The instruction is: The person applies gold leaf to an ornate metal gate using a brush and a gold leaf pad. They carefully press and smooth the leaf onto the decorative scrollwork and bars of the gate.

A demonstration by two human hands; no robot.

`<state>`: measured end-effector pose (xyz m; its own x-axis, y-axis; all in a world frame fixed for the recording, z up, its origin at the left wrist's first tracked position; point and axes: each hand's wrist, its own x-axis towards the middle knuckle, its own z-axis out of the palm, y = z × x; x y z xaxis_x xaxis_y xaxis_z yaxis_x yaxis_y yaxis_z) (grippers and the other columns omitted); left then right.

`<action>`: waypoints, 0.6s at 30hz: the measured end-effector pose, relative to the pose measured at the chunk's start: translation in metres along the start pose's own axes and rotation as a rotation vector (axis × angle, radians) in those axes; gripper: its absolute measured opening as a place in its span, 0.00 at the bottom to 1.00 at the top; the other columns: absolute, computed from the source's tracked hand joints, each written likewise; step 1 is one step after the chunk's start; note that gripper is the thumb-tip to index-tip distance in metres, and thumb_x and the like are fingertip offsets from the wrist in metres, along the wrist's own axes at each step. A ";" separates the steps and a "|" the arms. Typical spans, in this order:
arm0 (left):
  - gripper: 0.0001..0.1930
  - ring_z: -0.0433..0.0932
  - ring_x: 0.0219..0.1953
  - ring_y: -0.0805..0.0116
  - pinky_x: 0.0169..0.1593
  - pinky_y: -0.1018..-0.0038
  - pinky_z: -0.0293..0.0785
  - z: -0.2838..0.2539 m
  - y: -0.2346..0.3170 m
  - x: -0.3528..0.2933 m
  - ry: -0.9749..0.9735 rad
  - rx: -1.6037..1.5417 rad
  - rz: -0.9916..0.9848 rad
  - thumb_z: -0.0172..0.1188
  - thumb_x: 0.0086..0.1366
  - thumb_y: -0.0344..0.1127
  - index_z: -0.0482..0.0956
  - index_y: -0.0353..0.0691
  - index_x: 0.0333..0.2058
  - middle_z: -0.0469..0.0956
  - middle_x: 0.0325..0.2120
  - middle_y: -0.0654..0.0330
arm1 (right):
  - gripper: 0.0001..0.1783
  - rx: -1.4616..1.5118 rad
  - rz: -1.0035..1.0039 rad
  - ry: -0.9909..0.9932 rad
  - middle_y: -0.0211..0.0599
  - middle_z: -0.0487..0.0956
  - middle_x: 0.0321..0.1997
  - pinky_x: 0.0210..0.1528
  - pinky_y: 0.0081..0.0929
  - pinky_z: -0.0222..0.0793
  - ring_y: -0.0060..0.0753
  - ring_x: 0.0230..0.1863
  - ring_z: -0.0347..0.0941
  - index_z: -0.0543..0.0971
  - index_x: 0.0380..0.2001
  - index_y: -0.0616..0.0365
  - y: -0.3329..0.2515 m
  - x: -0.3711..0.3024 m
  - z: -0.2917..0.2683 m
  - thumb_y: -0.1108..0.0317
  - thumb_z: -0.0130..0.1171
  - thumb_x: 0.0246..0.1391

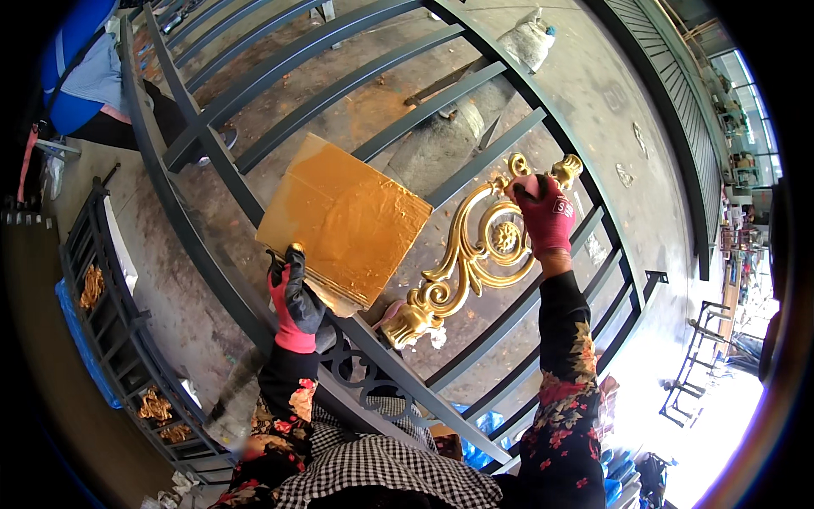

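My left hand (293,299), in a red and black glove with gold on a fingertip, grips the lower left edge of a piece of cardboard (348,225). Gold-orange paint covers most of the cardboard's face. My right hand (544,210), in a red glove, is closed at the upper end of a gold scrollwork ornament (465,271); what it holds, if anything, is hidden. The ornament has curled arms, a rosette and flared ends, and sits between the bars of a dark grey metal railing (339,106). The cardboard rests over the bars beside the ornament.
A second dark railing with gold ornaments (155,405) stands at the left. A person in blue (78,72) is at the upper left. A pale wrapped bundle (527,41) lies on the floor beyond the railing. A long dark slatted panel (666,110) runs along the right.
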<state>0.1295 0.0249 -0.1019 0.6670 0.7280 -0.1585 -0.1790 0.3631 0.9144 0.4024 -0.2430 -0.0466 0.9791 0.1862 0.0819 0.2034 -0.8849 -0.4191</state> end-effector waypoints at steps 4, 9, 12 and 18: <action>0.20 0.71 0.52 0.64 0.55 0.67 0.69 0.002 0.002 0.002 -0.044 0.036 -0.034 0.48 0.72 0.40 0.68 0.30 0.54 0.71 0.52 0.53 | 0.23 -0.106 -0.051 -0.152 0.43 0.81 0.29 0.35 0.42 0.72 0.50 0.32 0.78 0.78 0.36 0.52 0.013 -0.007 0.007 0.45 0.65 0.45; 0.17 0.75 0.46 0.69 0.48 0.70 0.74 0.002 0.003 0.004 0.040 -0.115 -0.134 0.57 0.67 0.37 0.71 0.37 0.51 0.75 0.46 0.59 | 0.20 -0.170 -0.060 -0.060 0.44 0.80 0.28 0.34 0.40 0.71 0.51 0.32 0.77 0.77 0.33 0.52 -0.001 0.009 0.013 0.49 0.65 0.46; 0.17 0.75 0.47 0.68 0.49 0.70 0.74 0.009 0.008 0.000 0.057 -0.058 -0.089 0.57 0.67 0.39 0.71 0.36 0.51 0.75 0.47 0.58 | 0.20 -0.098 0.043 0.002 0.42 0.81 0.30 0.36 0.38 0.73 0.48 0.34 0.79 0.78 0.34 0.50 0.001 0.005 -0.003 0.47 0.66 0.46; 0.20 0.72 0.50 0.67 0.54 0.67 0.70 -0.014 -0.009 0.006 0.012 0.197 0.025 0.53 0.70 0.43 0.71 0.34 0.52 0.73 0.50 0.56 | 0.13 -0.300 -0.297 0.047 0.39 0.79 0.23 0.34 0.41 0.70 0.47 0.29 0.77 0.73 0.28 0.50 0.033 -0.011 0.008 0.53 0.59 0.52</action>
<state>0.1254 0.0339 -0.1166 0.6554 0.7426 -0.1379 -0.0494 0.2244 0.9732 0.3982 -0.2712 -0.0691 0.8756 0.4381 0.2032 0.4623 -0.8821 -0.0902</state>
